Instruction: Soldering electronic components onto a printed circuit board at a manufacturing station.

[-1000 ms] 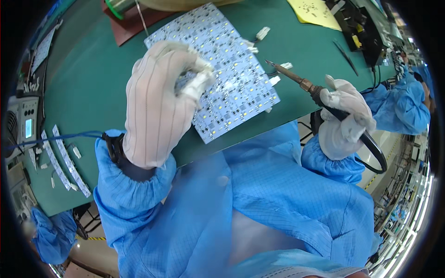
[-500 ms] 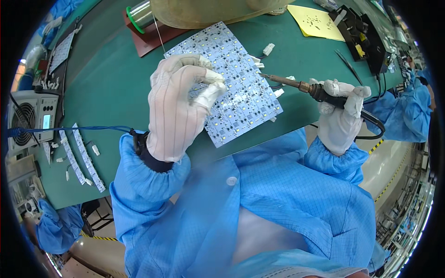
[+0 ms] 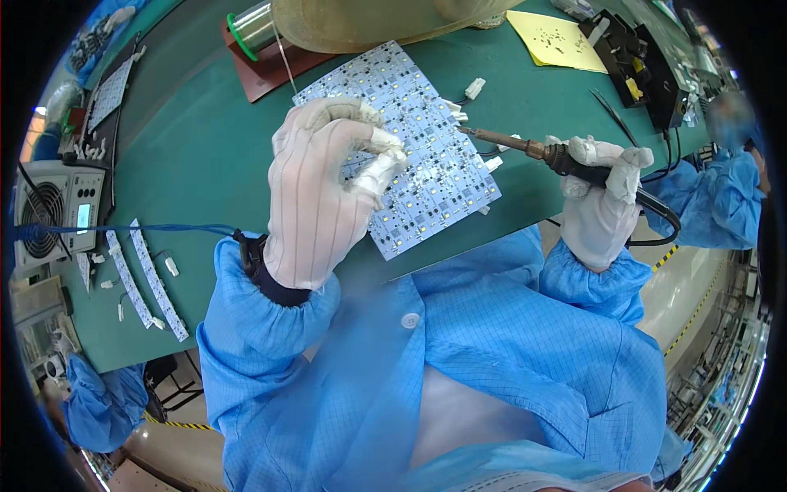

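"How many hands are working?"

"Two, both in white gloves. The left hand (image 3: pixel 321 184) is over the lit-looking board (image 3: pixel 430 160), its thumb and forefinger pinched together on a thin wire (image 3: pixel 284 60). The right hand (image 3: pixel 600 209) is closed around the handle of one soldering iron (image 3: pixel 537 151)."

"Where's the board?"

"One big board, lying flat on the green bench (image 3: pixel 205 156) in front of the person, set at a slant. The iron's tip is at its right edge; I can't tell whether they touch."

"Any plugs?"

"At least four white plugs (image 3: pixel 475 88) along that right side."

"And the rest?"

"One spool (image 3: pixel 261 31) beyond the board, with the wire running from it toward the left hand. Two narrow strips (image 3: pixel 156 281) lie side by side at far left. On the right, one pair of tweezers (image 3: pixel 623 128) and one yellow sheet (image 3: pixel 557 33), scattered with specks too small to count."
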The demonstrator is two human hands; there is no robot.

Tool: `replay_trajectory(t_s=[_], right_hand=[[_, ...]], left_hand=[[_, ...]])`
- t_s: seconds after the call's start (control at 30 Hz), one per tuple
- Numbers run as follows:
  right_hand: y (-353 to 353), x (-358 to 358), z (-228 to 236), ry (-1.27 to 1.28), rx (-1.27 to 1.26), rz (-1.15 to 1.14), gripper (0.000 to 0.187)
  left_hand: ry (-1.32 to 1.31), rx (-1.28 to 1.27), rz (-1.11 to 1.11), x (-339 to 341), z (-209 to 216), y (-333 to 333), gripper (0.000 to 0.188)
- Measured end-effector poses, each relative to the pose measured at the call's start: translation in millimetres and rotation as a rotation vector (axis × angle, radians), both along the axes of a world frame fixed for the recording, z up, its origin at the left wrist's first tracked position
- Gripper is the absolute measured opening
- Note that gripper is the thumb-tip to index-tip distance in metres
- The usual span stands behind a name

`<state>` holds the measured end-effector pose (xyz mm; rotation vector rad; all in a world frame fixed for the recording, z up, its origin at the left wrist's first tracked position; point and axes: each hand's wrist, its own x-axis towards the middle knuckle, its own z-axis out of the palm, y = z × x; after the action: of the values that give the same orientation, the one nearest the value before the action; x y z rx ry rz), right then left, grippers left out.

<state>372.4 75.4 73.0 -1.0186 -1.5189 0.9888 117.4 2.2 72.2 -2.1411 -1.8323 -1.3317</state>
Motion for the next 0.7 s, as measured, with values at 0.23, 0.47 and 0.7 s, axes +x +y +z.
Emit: replay_trajectory(t_s=[0.23, 0.47, 0.7], right_hand=[[17.8, 4.7, 0.7, 0.109, 0.022, -0.051, 0.056], [93.8, 54.9, -6.5, -0.344, 0.437, -0.394, 0.029], [176.8, 80.1, -2.3, -0.285, 0.558, -0.239, 0.027]], left_hand=[[-0.046, -0.041, 0.014, -0.9, 0.0, 2.4, 0.014], [0.052, -0.065, 0.093, -7.0, -2.9, 4.5, 0.013], [-0.094, -0.186, 0.107, -6.6, 1.0, 6.5, 0.014]])
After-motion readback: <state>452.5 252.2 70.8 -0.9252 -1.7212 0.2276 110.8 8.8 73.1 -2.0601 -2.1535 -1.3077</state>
